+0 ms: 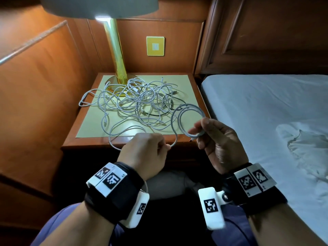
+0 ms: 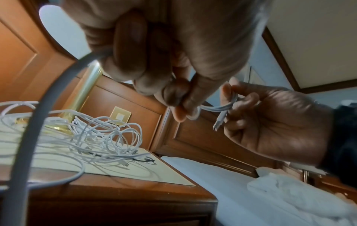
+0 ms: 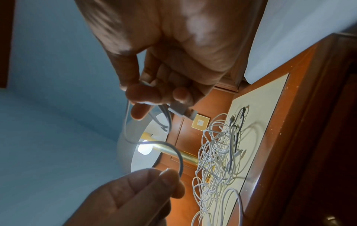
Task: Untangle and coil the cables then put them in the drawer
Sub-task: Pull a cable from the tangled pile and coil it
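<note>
A tangle of several white cables with one black cable lies on the nightstand top. In front of it my right hand holds up a small coil of white cable between thumb and fingers. The coil's USB plug sticks out below the fingers. My left hand pinches the same cable's loose length a short way from the coil. From there the cable runs back over the nightstand's front edge to the tangle. The nightstand's front is in shadow.
A lamp with a brass stem stands at the back left of the nightstand, its base under the tangle. A bed with a white sheet is close on the right. Wooden panels close off the left and back, with a yellow switch plate.
</note>
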{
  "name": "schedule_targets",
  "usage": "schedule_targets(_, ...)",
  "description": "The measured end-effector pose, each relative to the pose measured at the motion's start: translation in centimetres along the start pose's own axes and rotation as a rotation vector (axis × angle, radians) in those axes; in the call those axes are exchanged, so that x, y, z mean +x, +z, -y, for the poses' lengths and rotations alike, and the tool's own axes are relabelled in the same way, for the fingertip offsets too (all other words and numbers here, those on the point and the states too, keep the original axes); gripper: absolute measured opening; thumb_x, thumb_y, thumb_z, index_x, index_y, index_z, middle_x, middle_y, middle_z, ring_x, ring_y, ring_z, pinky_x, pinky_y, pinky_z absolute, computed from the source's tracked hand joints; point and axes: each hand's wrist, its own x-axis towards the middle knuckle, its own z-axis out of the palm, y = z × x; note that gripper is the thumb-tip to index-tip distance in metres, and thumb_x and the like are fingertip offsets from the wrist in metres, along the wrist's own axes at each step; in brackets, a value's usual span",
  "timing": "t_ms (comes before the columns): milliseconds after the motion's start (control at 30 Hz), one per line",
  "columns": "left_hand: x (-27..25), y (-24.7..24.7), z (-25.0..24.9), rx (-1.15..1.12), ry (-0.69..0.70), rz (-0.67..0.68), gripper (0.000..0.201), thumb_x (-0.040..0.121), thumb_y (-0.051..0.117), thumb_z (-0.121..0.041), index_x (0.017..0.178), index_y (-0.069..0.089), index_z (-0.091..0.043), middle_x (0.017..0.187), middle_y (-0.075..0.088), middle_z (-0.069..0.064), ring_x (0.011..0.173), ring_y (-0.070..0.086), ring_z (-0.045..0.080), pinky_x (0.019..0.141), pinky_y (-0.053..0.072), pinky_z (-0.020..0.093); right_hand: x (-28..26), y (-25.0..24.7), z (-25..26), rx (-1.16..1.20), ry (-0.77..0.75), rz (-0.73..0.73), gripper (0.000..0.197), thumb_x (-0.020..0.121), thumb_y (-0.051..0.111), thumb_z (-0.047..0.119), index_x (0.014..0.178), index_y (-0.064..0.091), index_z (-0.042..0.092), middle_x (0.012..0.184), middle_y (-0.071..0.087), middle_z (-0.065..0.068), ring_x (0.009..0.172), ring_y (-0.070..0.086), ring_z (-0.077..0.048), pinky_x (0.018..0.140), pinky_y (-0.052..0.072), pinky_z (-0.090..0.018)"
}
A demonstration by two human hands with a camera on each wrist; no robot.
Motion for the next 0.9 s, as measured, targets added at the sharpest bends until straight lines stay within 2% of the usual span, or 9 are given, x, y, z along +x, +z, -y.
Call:
schedule_targets(100, 0.4, 0.3, 0.6, -0.022, -0.073, 0.009, 0.031, 0.089, 0.059, -0.038, 0.066, 0.053, -0.019, 0.059, 0.049, -0.008, 0.063, 0.05, 0.023, 0.059, 0.046, 0.031, -0.1, -0.2, 0.0, 0.031, 0.043, -0.008, 0.02, 0.082, 0.063, 0.026, 0.076, 0.071, 0.008, 0.07, 0.071, -0.011, 0.043, 0.047, -0.013, 0.044, 0.04, -0.018)
schedule_targets(233, 0.9, -0.5, 1.6, -0.064, -0.157, 0.005, 0.039, 0.095, 0.059, -0.031, 0.061, 0.043, -0.02, 0.057, 0.047, -0.005, 0.06, 0.046, 0.021, 0.057, 0.032, 0.028, 0.2, -0.5, -0.2, 0.013, 0.074, -0.055, 0.019, 0.083, 0.065, 0.026, 0.072, 0.073, 0.012, 0.072, 0.071, -0.012, 0.045, 0.047, -0.014, 0.044, 0.04, -0.018)
schedule_targets(333, 0.6, -0.4, 1.5, -0.096, -0.145, 0.026, 0.036, 0.097, 0.053, -0.035, 0.066, 0.05, -0.017, 0.063, 0.055, -0.002, 0.066, 0.053, 0.025, 0.06, 0.043, 0.033, 0.1, -0.4, -0.2, -0.016, 0.063, -0.065, 0.018, 0.082, 0.065, 0.025, 0.078, 0.07, 0.008, 0.072, 0.072, -0.011, 0.045, 0.048, -0.013, 0.045, 0.041, -0.019)
schedule_targets(433, 0.3, -0.2, 0.8, -0.111, -0.075, 0.085, 0.037, 0.096, 0.045, -0.04, 0.07, 0.055, -0.016, 0.064, 0.057, -0.004, 0.066, 0.056, 0.023, 0.063, 0.047, 0.032, -0.1, -0.2, -0.4, -0.094, 0.015, -0.034, 0.018, 0.081, 0.066, 0.027, 0.079, 0.071, 0.01, 0.077, 0.074, -0.011, 0.048, 0.05, -0.014, 0.05, 0.042, -0.022)
schedule_targets(533, 0.0, -0.3, -0.3, -0.182, 0.057, 0.245, 0.034, 0.099, 0.051, -0.032, 0.069, 0.055, -0.018, 0.058, 0.049, -0.01, 0.055, 0.046, 0.005, 0.057, 0.037, 0.021, -0.3, -0.2, -0.6, -0.266, -0.076, 0.002, 0.022, 0.086, 0.066, 0.029, 0.082, 0.072, 0.007, 0.081, 0.075, -0.011, 0.05, 0.053, -0.015, 0.052, 0.041, -0.025)
schedule_targets(633, -0.1, -0.5, -0.9, -0.301, 0.123, 0.319, 0.035, 0.098, 0.049, -0.035, 0.065, 0.053, -0.022, 0.054, 0.045, -0.008, 0.052, 0.042, 0.007, 0.053, 0.031, 0.014, -0.6, -0.3, -0.7, -0.459, -0.148, 0.072, 0.026, 0.091, 0.066, 0.026, 0.083, 0.071, 0.002, 0.08, 0.075, -0.009, 0.051, 0.054, -0.016, 0.054, 0.046, -0.025)
schedule_targets(767, 0.1, -0.8, -0.7, -0.378, 0.137, 0.289, 0.036, 0.093, 0.049, -0.044, 0.068, 0.06, -0.022, 0.056, 0.048, -0.007, 0.052, 0.042, 0.007, 0.053, 0.032, 0.017, -0.8, -0.3, -1.4, -0.668, -0.158, 0.162, 0.027, 0.095, 0.064, 0.028, 0.078, 0.069, 0.008, 0.062, 0.069, 0.008, 0.046, 0.055, -0.015, 0.053, 0.048, -0.027)
schedule_targets(833, 0.2, -0.8, -0.1, -0.386, 0.12, 0.247, 0.035, 0.091, 0.056, -0.049, 0.07, 0.065, -0.023, 0.059, 0.055, -0.006, 0.055, 0.045, 0.008, 0.055, 0.037, 0.02, -0.7, -0.4, -1.7, -0.711, -0.138, 0.175, 0.028, 0.096, 0.063, 0.033, 0.075, 0.066, 0.014, 0.062, 0.068, 0.004, 0.046, 0.054, -0.012, 0.052, 0.046, -0.027)
schedule_targets(900, 0.3, -0.9, 0.8, -0.382, 0.091, 0.18, 0.035, 0.088, 0.064, -0.052, 0.071, 0.067, -0.021, 0.061, 0.059, -0.003, 0.057, 0.049, 0.012, 0.058, 0.043, 0.026, -0.6, -0.5, -1.9, -0.741, -0.13, 0.177, 0.03, 0.095, 0.06, 0.039, 0.075, 0.064, 0.017, 0.063, 0.067, 0.001, 0.054, 0.057, -0.01, 0.057, 0.047, -0.028)
